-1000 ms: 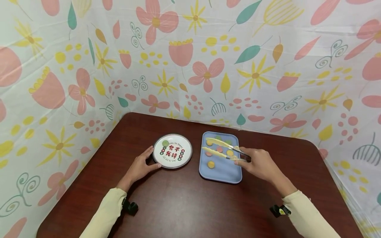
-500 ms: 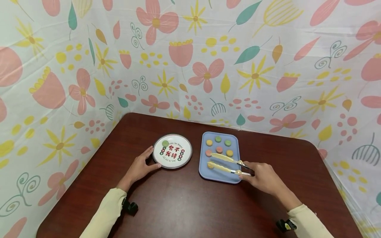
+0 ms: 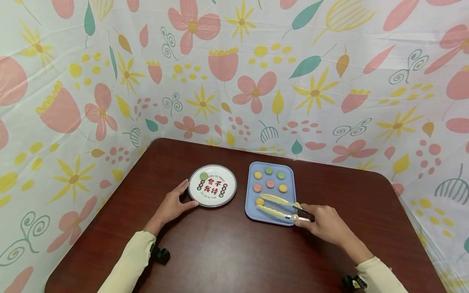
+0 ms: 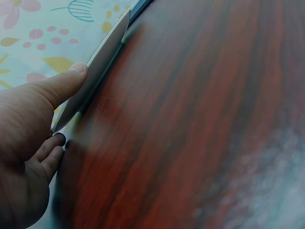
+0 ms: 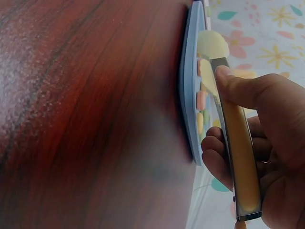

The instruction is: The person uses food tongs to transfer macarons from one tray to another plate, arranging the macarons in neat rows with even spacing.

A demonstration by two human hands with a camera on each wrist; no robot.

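Observation:
My left hand (image 3: 175, 206) holds the rim of a round white plate (image 3: 229, 183) with red printed characters, the thumb along its near edge. A green macaron (image 3: 203, 176) lies on the plate. My right hand (image 3: 327, 224) grips a pair of tongs (image 3: 272, 211) with cream tips and metal handles. The tong tips stand spread on either side of a yellow-orange macaron (image 3: 259, 202) in the blue tray (image 3: 252, 213); whether they touch it I cannot tell. In the right wrist view, thumb and fingers wrap the tongs' handle (image 5: 240, 162).
Behind the tong tips, the tray holds several more macarons, such as a pink macaron (image 3: 270, 184), a yellow macaron (image 3: 283, 188) and a green macaron (image 3: 269, 171). The dark wooden table (image 3: 220, 252) meets a flowered cloth (image 3: 234, 101) at the back and left.
The tongs have moved from above the middle of the tray toward its near side, and their tips now straddle the nearest macaron. The left hand and plate have stayed put.

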